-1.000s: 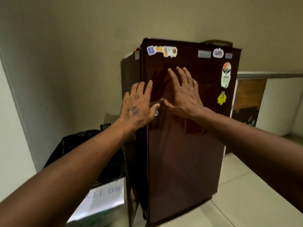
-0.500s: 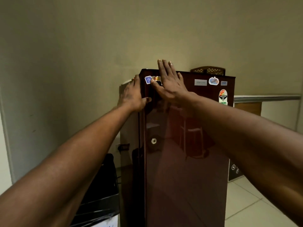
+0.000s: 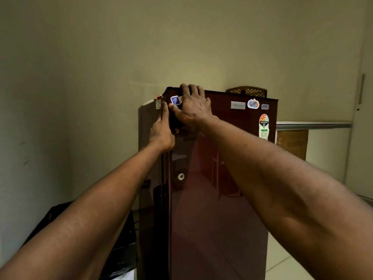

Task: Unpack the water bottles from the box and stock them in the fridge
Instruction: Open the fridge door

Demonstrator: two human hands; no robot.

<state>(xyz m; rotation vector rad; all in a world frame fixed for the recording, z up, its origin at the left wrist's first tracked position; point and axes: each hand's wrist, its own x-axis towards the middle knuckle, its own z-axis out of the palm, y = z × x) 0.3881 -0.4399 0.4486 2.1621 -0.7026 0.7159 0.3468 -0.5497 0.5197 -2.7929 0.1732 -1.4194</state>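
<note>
The fridge (image 3: 220, 209) door is glossy dark maroon, its side panel a dull grey-brown. Stickers dot the top: a blue-and-white square sticker (image 3: 175, 100), a pale grey label (image 3: 238, 105), and a red, white and green oval sticker (image 3: 263, 126). The wall (image 3: 121, 47) is olive-beige, the bag (image 3: 121, 249) at lower left black.

black bin bag (image 3: 123, 247), wooden cabinet (image 3: 292, 143), tiled floor (image 3: 282, 265)

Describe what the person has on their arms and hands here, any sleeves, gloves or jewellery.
Both forearms are bare up to the frame edge: no sleeves, gloves or watch show. The left hand looks bare too. A faint glint on the right hand might be a ring; too small to tell.
</note>
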